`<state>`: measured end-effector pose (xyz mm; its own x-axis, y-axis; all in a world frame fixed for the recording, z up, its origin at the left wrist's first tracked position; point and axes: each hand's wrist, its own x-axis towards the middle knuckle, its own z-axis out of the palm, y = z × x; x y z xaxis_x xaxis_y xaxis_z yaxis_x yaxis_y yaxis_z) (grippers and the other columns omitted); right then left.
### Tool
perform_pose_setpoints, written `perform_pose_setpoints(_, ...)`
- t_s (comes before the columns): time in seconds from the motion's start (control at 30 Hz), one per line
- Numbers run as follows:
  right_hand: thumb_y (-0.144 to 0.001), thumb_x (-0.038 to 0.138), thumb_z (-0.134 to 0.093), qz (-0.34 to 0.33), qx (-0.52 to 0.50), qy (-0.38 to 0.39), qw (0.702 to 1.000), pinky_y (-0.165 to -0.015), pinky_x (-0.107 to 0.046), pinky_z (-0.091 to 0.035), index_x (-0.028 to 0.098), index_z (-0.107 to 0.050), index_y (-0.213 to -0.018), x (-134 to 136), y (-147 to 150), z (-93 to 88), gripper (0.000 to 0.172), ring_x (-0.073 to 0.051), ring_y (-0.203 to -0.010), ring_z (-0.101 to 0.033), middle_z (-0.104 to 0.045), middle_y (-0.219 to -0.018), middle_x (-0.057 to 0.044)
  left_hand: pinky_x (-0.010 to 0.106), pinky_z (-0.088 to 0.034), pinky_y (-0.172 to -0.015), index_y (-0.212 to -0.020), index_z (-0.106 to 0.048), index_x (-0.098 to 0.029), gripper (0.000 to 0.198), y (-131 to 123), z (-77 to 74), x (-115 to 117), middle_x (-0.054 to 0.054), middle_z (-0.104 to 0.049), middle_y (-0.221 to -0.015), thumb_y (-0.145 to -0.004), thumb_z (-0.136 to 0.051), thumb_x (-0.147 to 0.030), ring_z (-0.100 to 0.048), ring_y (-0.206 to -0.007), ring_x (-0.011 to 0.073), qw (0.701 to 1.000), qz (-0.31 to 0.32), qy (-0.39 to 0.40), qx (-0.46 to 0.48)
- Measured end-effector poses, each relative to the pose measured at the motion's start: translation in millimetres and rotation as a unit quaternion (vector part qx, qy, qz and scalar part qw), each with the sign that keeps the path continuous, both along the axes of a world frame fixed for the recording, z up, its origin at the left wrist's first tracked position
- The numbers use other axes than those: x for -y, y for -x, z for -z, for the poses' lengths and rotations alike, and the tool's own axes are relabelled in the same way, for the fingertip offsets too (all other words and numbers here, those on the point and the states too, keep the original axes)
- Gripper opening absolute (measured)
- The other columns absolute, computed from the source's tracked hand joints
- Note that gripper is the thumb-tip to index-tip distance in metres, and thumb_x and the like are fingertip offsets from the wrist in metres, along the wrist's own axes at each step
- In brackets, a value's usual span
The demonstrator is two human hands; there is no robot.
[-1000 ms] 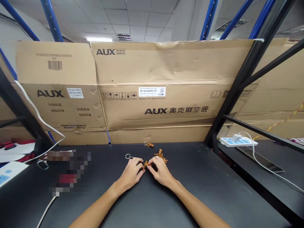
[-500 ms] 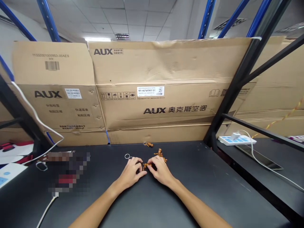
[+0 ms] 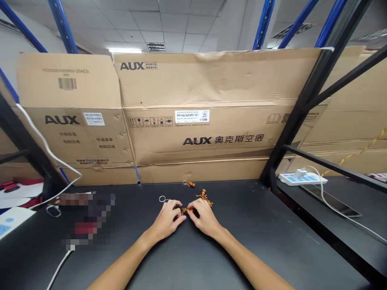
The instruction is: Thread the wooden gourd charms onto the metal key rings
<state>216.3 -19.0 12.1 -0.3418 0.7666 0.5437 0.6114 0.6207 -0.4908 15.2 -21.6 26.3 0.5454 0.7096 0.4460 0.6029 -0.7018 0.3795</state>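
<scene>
Near the middle of the black table, my left hand (image 3: 169, 218) and my right hand (image 3: 204, 216) face each other with curled fingers. Between their fingertips runs a short brown knotted cord (image 3: 186, 210), and both hands pinch it low over the table. A silver key ring (image 3: 162, 199) lies just behind my left hand. Behind my right hand is a small heap of brown beaded cord pendants (image 3: 203, 194), partly covered by the fingers. Farther back rests a keychain with a brown gourd-shaped bead (image 3: 190, 184). The cord's ends are hidden by my fingers.
Cardboard boxes (image 3: 196, 92) wall off the back. Black rack posts (image 3: 281, 145) stand at the sides. On the right are a white power strip (image 3: 302, 178) and a dark flat device (image 3: 332, 201). A white cable (image 3: 60, 161) and a blurred-out area lie left.
Both hands stay almost in place, with only a slight shift of the left thumb and fingertips at the cord. The pendants and rings have not moved.
</scene>
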Motion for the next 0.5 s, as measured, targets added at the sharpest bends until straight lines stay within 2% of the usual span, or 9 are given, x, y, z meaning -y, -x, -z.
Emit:
perform_pose_setpoints(0.2,-0.088,0.02,-0.052,0.03,0.005,0.003,1.0,-0.08,-0.034,-0.042,0.022,-0.059,-0.086,-3.9,-3.4,2.8,0.006,-0.019,-0.084,-0.056,-0.062,-0.084,-0.003,0.041,-0.042,-0.092,-0.086,-0.061,-0.021,0.018,-0.1,-0.5,0.5,0.007,-0.056,-0.113,-0.092,-0.044,-0.019,-0.053,-0.102,0.0206,1.0,0.01,0.006,-0.006)
perform_pose_setpoints(0.4,-0.087,0.018,-0.054,0.001,0.005,-0.008,1.0,-0.081,-0.034,-0.042,0.022,-0.058,-0.087,1.4,-0.2,-2.5,0.006,-0.019,-0.085,-0.056,-0.063,-0.085,-0.003,0.042,-0.043,-0.092,-0.069,-0.058,-0.019,0.021,0.1,-0.3,-0.2,0.006,-0.057,-0.111,-0.088,-0.055,-0.028,-0.052,-0.103,0.0229,1.0,-0.003,0.003,0.0)
perform_pose_setpoints(0.5,-0.087,0.018,-0.053,0.0,0.008,-0.015,1.0,-0.081,-0.034,-0.042,0.021,-0.058,-0.087,0.8,1.0,-2.4,0.006,-0.019,-0.085,-0.056,-0.063,-0.085,-0.003,0.042,-0.043,-0.092,-0.077,-0.059,-0.019,0.018,0.9,0.5,-1.3,0.007,-0.056,-0.113,-0.091,-0.048,-0.021,-0.052,-0.103,0.0223,1.0,-0.003,0.0,0.003)
